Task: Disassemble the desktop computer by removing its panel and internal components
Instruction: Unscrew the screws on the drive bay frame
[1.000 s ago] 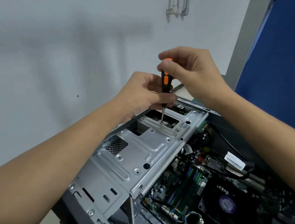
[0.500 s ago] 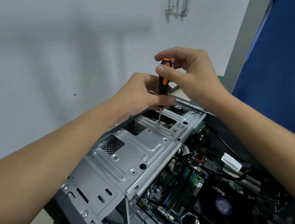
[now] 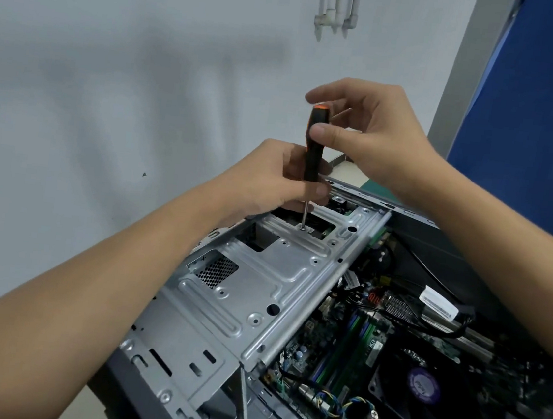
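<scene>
So we've got the desktop computer lying open, its silver drive cage beside the motherboard and black CPU fan. Our screwdriver stands upright on a cage screw. Left hand pinches its lower handle, right hand pinches the top, fingers loosely spread. Cables cross the board.

A plain pale grey wall fills the left and centre of the view, crossed by soft, blurred shadows. White pipes are fixed vertically near the top edge. A grey vertical frame is bordered on the right by a blue panel.
</scene>
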